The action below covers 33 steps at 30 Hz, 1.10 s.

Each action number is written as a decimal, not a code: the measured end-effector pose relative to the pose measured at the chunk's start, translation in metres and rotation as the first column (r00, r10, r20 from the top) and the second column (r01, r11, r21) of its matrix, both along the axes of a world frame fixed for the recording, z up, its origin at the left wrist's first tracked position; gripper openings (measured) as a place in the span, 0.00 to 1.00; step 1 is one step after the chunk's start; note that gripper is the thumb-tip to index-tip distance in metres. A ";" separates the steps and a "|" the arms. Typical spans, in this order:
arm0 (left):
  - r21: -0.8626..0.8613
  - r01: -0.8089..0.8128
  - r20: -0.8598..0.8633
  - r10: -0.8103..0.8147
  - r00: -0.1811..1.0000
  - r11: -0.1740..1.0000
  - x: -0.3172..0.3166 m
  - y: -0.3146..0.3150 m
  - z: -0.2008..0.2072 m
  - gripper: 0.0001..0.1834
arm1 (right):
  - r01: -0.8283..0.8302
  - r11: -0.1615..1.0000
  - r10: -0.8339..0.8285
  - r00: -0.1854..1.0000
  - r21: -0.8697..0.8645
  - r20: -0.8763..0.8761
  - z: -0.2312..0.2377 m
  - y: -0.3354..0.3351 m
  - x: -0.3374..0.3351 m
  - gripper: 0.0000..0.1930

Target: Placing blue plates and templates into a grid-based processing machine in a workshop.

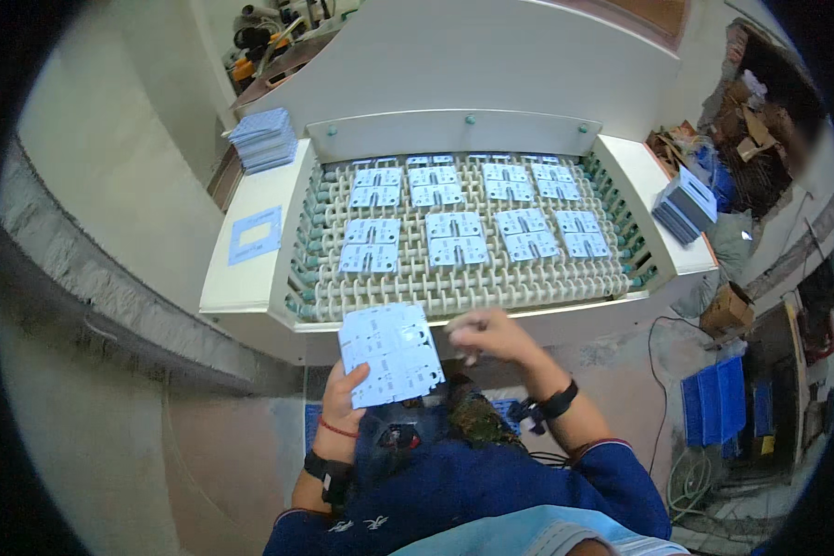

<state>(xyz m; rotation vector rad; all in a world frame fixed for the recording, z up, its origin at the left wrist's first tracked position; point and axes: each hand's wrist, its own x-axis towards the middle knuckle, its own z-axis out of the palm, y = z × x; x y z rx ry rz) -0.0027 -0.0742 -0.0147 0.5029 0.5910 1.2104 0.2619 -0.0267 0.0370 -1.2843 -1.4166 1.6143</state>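
My left hand [345, 394] is closed around the lower left edge of white circuit boards [391, 354], apparently a stack, with the thumb on top. They are held up in front of the roller conveyor, tilted toward me; holes and small dark markings dot the top face. Just off the boards' right edge hovers my right hand [486, 335], fingers loosely bent and somewhat blurred, with nothing visible in them. Similar boards lie flat in two rows on the conveyor rollers [473, 295], among them a near-left board [370, 246] and a near-right board [582, 234]. More show partly under the machine's panel.
A stack of boards [263, 141] sits on the left ledge, near a blue-white frame-like sheet [255, 235]. Dark slotted holders [685, 206] stand on the right ledge. On the floor at right are a cardboard box [727, 309], blue crates [713, 402] and a cable [651, 347].
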 end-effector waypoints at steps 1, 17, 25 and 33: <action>-0.008 -0.020 -0.009 0.020 1.000 1.000 0.000 -0.001 -0.001 0.28 | -0.086 0.994 0.077 0.988 -0.066 -0.134 -0.004 -0.008 -0.019 0.13; -0.114 0.094 0.262 -0.061 0.963 0.989 -0.038 -0.051 -0.028 0.28 | 0.083 0.996 -0.082 0.996 0.024 -0.025 -0.016 0.060 -0.079 0.12; -0.136 0.002 0.101 0.012 0.995 0.991 -0.045 -0.059 -0.018 0.26 | 0.199 0.952 -0.274 0.892 0.233 0.360 -0.007 0.058 0.005 0.15; -0.090 0.020 0.024 -0.018 1.000 0.996 -0.002 -0.017 0.007 0.25 | 0.112 0.922 -0.235 0.922 0.370 0.307 0.005 -0.011 0.003 0.16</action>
